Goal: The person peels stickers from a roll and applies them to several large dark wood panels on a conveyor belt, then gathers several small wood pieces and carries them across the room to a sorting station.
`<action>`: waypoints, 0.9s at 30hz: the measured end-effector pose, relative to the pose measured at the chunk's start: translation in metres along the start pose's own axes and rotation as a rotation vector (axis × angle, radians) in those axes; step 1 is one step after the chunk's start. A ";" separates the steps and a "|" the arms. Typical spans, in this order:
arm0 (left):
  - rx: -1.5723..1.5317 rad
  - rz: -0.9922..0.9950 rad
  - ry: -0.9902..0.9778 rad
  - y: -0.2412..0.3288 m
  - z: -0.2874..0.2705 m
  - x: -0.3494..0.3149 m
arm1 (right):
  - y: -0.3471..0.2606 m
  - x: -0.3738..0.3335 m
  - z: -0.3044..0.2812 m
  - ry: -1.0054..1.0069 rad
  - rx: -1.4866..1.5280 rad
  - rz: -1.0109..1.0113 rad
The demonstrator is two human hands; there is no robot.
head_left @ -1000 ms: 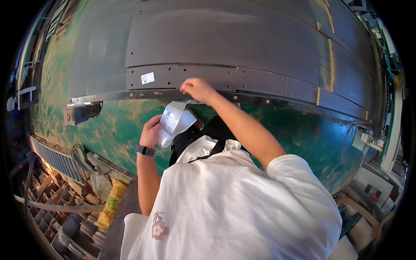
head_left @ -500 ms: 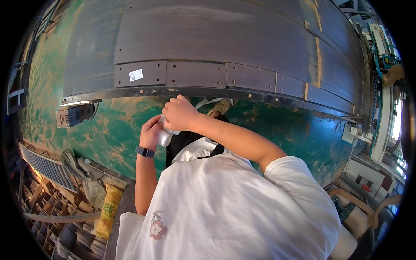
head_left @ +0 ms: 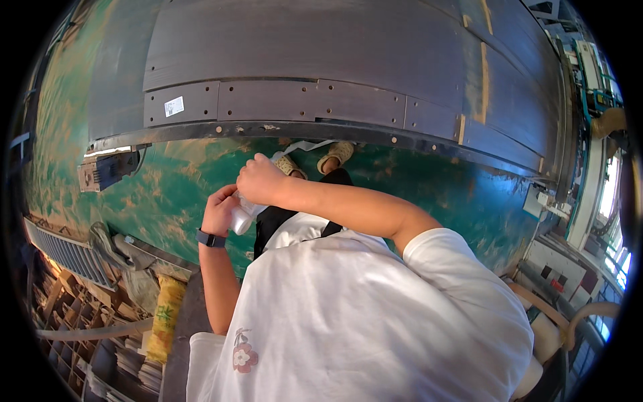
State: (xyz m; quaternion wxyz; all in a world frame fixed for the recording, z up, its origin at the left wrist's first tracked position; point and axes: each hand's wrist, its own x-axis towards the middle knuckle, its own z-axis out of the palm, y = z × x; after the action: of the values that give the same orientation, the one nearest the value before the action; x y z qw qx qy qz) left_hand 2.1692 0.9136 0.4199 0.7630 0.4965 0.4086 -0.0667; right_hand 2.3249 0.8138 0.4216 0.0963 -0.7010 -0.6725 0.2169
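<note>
1. White roll [head_left: 240, 220]: being held clear of the dark table's [head_left: 335, 132] near edge, rounded end pointing toward the person; hands partly hiding its long axis.
2. Left hand [head_left: 218, 209]: gripping it.
3. Right hand [head_left: 260, 179]: meeting left; can't tell its grip.
4. Label [head_left: 174, 106]: lying toward near-left corner.

Shiny, tan-streaked green floor [head_left: 462, 208]

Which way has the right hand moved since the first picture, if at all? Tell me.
Yes: toward the person's body. The right hand overlapped the table edge then; now it shows below that edge, beside the left hand.
</note>
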 end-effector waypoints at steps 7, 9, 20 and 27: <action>0.010 -0.018 0.040 -0.003 -0.020 0.002 | -0.010 0.021 -0.007 -0.089 0.123 0.042; -0.020 -0.041 0.010 0.000 -0.026 0.001 | -0.013 0.028 -0.005 -0.096 0.103 0.035; -0.338 0.101 0.387 -0.022 -0.054 -0.012 | 0.051 0.127 -0.003 0.208 1.237 0.534; -0.481 0.085 0.531 -0.050 -0.066 -0.048 | 0.117 0.241 -0.009 0.457 1.463 0.335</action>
State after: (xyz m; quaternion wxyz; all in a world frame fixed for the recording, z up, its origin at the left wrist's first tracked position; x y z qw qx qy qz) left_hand 2.0754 0.9276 0.4062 0.7275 0.3192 0.5753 0.1945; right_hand 2.4343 1.0432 0.3381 0.6356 -0.5789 -0.2075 0.4668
